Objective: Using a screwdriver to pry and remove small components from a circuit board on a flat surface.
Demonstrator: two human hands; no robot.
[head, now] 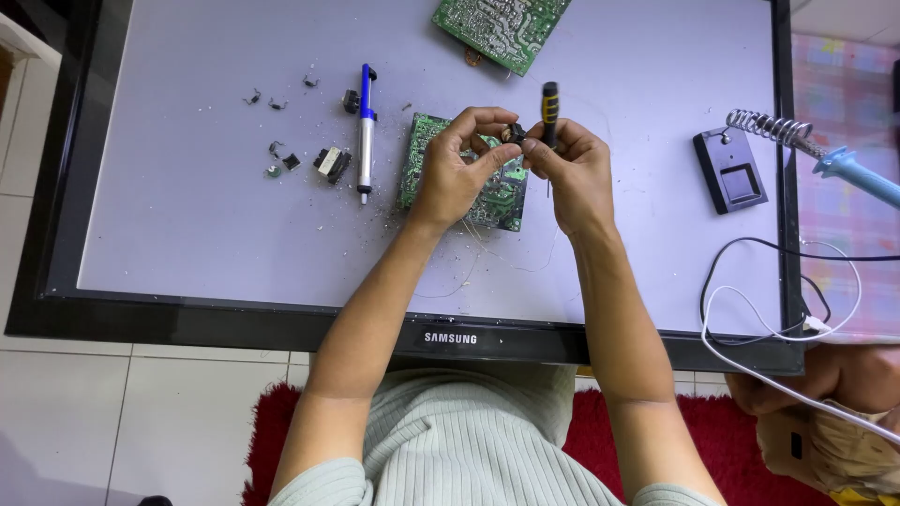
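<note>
A flat screen (187, 234) lies face up as a work surface. At its left lie small loose parts (272, 159), then a black block (332, 163) and a blue and silver pump (366, 131). Next, a green board (422, 141) rests flat under the hands. The left hand (455, 173) is curled, thumb and forefinger pinched on a small black part (514, 132) held just above the board. The right hand (572, 173) touches that part with its fingertips too and grips a screwdriver (549, 112), the black and yellow handle standing upright. A second board (497, 28) lies at the top edge. To the right, a black stand (731, 169) with a wire coil holds an iron (858, 171) with a blue handle. Cables (750, 319) loop at the lower right. No containers are in view.
</note>
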